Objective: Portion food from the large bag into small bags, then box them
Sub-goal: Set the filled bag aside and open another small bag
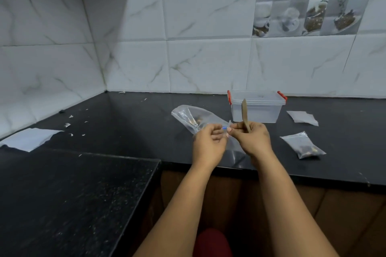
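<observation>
Head view: your left hand (210, 139) and right hand (250, 139) pinch the mouth of the large bag (193, 118), which stretches away to the left; your right hand also grips a wooden spoon (244, 115). A filled small bag (304, 147) lies right of your hands, the box (257, 106) just beyond them.

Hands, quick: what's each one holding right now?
Left hand: pinching the large bag at its mouth.
Right hand: pinching the same bag, with a wooden stick held too.
</observation>
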